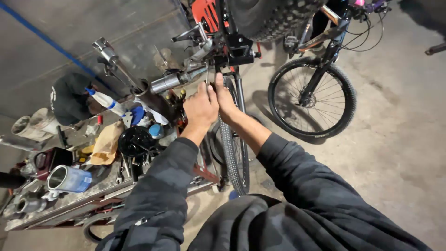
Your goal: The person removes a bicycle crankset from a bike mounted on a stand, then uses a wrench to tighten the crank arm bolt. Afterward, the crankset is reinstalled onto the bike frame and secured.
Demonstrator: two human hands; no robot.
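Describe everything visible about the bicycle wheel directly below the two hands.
The front wheel is narrow, with a black knobby tyre, seen nearly edge-on and upright. It runs from under the hands down to the concrete floor, where it touches. The left hand and right hand meet just above its top. A cluttered workbench stands beside it. Spokes are barely visible.
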